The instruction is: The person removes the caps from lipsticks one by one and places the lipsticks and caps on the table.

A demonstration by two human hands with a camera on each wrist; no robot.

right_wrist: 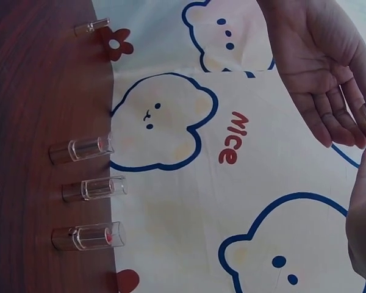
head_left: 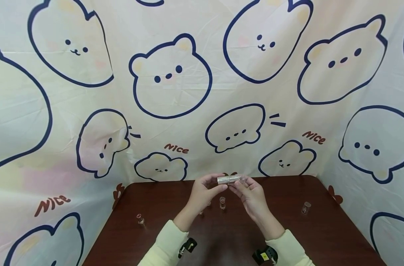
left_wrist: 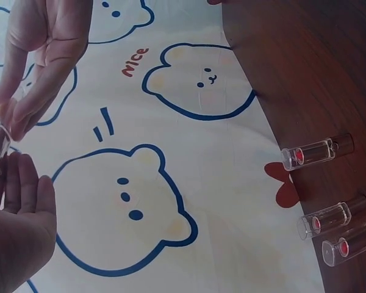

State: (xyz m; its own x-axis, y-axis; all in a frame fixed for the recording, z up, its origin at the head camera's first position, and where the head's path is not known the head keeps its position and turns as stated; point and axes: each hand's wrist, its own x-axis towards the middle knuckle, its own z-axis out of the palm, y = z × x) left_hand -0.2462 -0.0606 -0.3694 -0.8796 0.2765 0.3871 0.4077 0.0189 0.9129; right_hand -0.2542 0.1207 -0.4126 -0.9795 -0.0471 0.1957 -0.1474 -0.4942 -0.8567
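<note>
My left hand (head_left: 202, 192) and right hand (head_left: 253, 195) both pinch a clear tube (head_left: 226, 180), which lies sideways between them. It looks light, stiff and smooth enough to slip, perhaps brittle; a gentle pinch near each end should suit.

Centre blocked, right lane passable
Upright clear red-cored tubes (head_left: 222, 203) block middle; gap between them and right-side transparent cylinder (head_left: 306, 208); cream bear-print cloth (head_left: 170, 94) walls the back
</note>
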